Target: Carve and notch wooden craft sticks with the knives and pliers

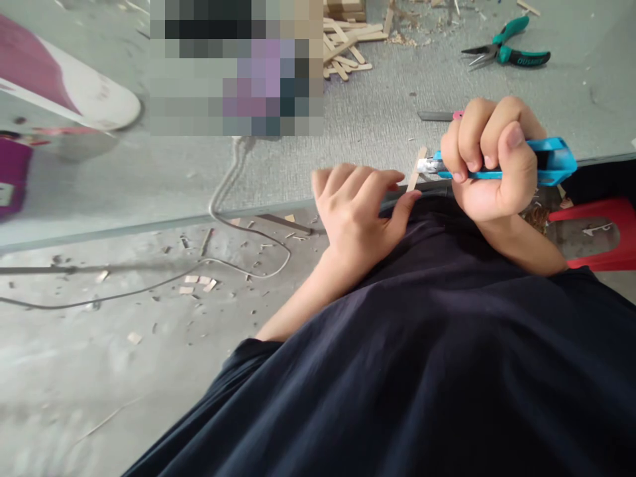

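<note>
Hands (427,192) over table edge (149,225), knife (541,162) gripped

Soft, even daylight with faint shadows. A pale sheen lies on the worktop (149,179) at left. Left edge smeared by motion blur; a pixelated block masks the top centre.

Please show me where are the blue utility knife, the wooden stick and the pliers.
blue utility knife (549,162), head view, on its handle.
wooden stick (415,172), head view, on its middle.
pliers (501,51), head view, at the pivot.
</note>
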`<state>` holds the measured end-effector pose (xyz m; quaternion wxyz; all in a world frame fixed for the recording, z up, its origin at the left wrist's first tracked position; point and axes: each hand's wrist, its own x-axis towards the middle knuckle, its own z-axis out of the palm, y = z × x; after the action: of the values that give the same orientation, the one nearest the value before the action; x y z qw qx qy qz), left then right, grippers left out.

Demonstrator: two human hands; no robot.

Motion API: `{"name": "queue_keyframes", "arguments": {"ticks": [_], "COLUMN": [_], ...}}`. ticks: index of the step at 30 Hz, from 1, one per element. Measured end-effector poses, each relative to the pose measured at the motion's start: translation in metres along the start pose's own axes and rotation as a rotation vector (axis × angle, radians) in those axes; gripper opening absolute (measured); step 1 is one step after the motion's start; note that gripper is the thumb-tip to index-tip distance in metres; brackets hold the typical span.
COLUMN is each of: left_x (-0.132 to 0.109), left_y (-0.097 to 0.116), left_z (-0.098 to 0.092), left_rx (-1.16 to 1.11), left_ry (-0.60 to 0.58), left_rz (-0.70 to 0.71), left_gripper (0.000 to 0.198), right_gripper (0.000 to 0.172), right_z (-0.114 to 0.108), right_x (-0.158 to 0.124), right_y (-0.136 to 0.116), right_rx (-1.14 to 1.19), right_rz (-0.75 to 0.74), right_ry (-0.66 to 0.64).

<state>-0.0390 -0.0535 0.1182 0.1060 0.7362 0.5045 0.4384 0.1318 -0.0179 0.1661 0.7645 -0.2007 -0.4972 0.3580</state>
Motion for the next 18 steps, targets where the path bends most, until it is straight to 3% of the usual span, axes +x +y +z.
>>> {"name": "queue_keyframes", "arguments": {"ticks": [2, 4, 6, 8, 11, 18], "left_x": [0.018, 0.04, 0.058, 0.07, 0.074, 0.071], "left_y": [-0.006, -0.009, -0.009, -0.007, -0.004, -0.008], "left_z": [-0.01, -0.02, -0.027, -0.03, -0.028, -0.022], "left_rx": [0.077, 0.104, 0.106, 0.127, 0.136, 0.159], "left_ry": [-0.116, -0.262, -0.475, -0.58, -0.623, -0.588], "left_rz": [0.08, 0.141, 0.147, 0.152, 0.137, 0.121], "left_gripper": [0.036, 0.044, 0.056, 0.062, 0.06, 0.057], "right_gripper": [0.07, 0.068, 0.065, 0.064, 0.064, 0.064], "right_z": [0.002, 0.003, 0.003, 0.003, -0.003, -0.023], "right_x": [0.003, 0.007, 0.01, 0.013, 0.015, 0.022], "right_y": [0.005, 0.009, 0.01, 0.008, 0.002, -0.013], "right_rx": [0.042, 0.113, 0.192, 0.235, 0.268, 0.215], "right_rz": [-0.055, -0.06, -0.079, -0.077, -0.052, 0.194], "right_ry": [0.01, -0.067, -0.132, -0.182, -0.242, -0.434]}}
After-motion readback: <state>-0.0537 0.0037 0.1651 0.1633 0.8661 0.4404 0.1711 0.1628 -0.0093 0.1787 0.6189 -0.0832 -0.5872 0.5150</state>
